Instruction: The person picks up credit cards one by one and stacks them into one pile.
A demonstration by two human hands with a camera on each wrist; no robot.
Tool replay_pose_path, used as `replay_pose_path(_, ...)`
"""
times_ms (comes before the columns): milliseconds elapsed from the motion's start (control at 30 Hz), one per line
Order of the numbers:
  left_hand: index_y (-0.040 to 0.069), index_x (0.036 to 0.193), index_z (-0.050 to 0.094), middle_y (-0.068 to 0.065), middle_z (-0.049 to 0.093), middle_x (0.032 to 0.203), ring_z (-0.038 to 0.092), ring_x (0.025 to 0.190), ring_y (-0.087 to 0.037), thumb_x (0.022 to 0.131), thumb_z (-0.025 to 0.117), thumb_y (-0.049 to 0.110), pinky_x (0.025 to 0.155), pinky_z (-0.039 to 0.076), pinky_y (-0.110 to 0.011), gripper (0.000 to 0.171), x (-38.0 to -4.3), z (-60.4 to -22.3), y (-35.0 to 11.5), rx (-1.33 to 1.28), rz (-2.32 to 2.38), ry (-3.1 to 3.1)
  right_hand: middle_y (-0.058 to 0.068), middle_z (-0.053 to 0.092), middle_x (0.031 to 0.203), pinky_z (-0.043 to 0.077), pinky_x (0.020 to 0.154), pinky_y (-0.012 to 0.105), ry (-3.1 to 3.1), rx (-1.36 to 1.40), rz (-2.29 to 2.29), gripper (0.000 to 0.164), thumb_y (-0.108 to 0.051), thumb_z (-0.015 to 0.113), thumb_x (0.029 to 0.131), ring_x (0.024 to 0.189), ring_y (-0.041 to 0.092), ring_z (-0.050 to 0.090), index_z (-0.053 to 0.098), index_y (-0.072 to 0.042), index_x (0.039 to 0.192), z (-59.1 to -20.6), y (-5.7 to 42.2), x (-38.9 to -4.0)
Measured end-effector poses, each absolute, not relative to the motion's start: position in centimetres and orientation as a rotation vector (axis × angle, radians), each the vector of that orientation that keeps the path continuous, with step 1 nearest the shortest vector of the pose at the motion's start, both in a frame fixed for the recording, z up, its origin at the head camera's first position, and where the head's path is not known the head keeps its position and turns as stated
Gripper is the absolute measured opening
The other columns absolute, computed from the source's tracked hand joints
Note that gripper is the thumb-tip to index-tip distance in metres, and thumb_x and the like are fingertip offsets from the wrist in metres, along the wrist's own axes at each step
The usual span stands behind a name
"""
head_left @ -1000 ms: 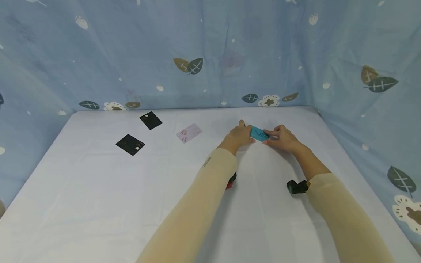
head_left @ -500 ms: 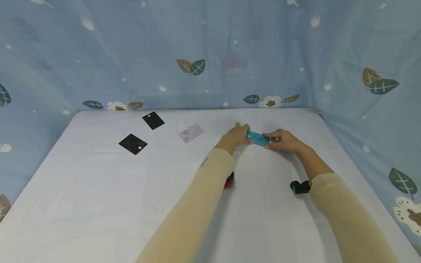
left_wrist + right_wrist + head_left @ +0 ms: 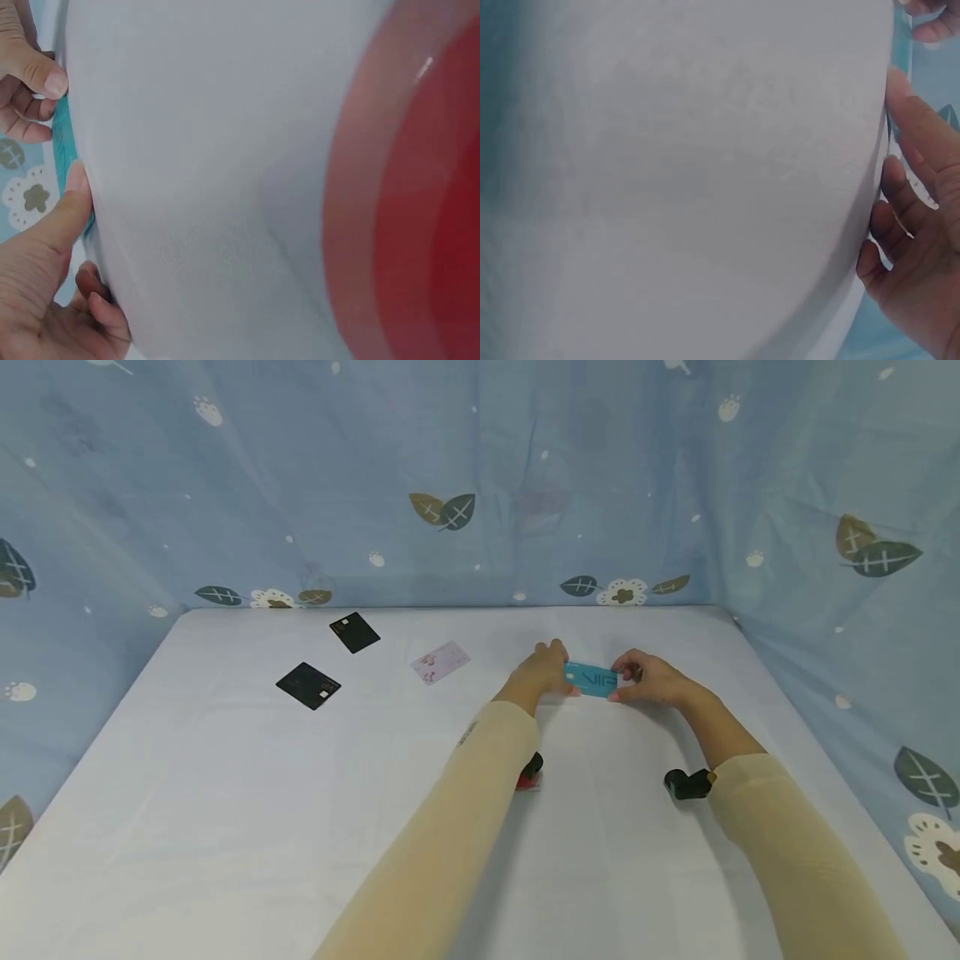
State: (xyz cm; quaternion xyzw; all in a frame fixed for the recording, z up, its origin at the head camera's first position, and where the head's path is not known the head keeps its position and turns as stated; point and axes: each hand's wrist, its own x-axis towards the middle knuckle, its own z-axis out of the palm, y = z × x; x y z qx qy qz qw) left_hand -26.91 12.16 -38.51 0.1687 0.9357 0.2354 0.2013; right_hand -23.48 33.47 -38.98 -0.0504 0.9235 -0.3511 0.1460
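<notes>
A teal card (image 3: 591, 679) with "VIP" lettering is held between both hands near the back right of the white table. My left hand (image 3: 542, 674) pinches its left end, thumb on the near side. At the other end my right hand (image 3: 651, 680) pinches the card between thumb and fingers. In the left wrist view the teal card (image 3: 66, 142) shows edge-on, with a thumb on it from each hand. The right wrist view shows the right hand (image 3: 922, 202) with its thumb along the card and the other fingers curled.
Two black cards (image 3: 308, 686) (image 3: 355, 632) lie on the white table (image 3: 225, 793) at the left. A pale pink flowered card (image 3: 440, 662) lies between them and the left hand. Blue leaf-patterned cloth (image 3: 510, 468) hangs behind the table.
The teal card has turned from a slant to nearly level and more of its face shows. Both hands still hold its ends. The head view has shifted slightly.
</notes>
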Motion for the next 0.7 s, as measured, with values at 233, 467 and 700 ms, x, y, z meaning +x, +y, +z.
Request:
replay_pose_path(233, 0.017, 0.126, 0.039, -0.003, 0.055, 0.120, 0.055, 0.106, -0.018, 0.076, 0.078, 0.033, 0.092, 0.043, -0.034, 0.065, -26.80, -38.29, 12.12, 0.470, 0.748, 2.628, 0.015, 0.050, 0.099, 0.038, 0.072, 0.027, 2.670, -0.144, -1.097, 0.059, -0.012, 0.078, 0.077, 0.085, 0.022, 0.042, 0.044, 0.004, 0.121, -39.23, 33.26, -23.36)
replay_pose_path(467, 0.015, 0.132, 0.045, -0.004, 0.058, 0.126, 0.055, 0.108, -0.019, 0.077, 0.079, 0.025, 0.097, 0.041, -0.033, 0.066, -27.07, -38.62, 12.04, 0.514, 0.802, 2.617, 0.015, 0.051, 0.096, 0.042, 0.065, 0.020, 2.671, -0.114, -1.154, 0.057, -0.007, 0.077, 0.077, 0.081, 0.020, 0.044, 0.044, 0.005, 0.122, -39.45, 33.02, -23.21)
replay_pose_path(700, 0.009, 0.134, 0.048, -0.006, 0.056, 0.128, 0.051, 0.115, -0.020, 0.077, 0.080, 0.021, 0.101, 0.038, -0.032, 0.067, -27.04, -38.69, 11.93, 0.608, 0.806, 2.608, 0.018, 0.048, 0.106, 0.042, 0.069, 0.018, 2.646, -0.086, -1.158, 0.063, -0.011, 0.077, 0.078, 0.089, 0.022, 0.044, 0.043, 0.004, 0.129, -39.43, 32.97, -22.83)
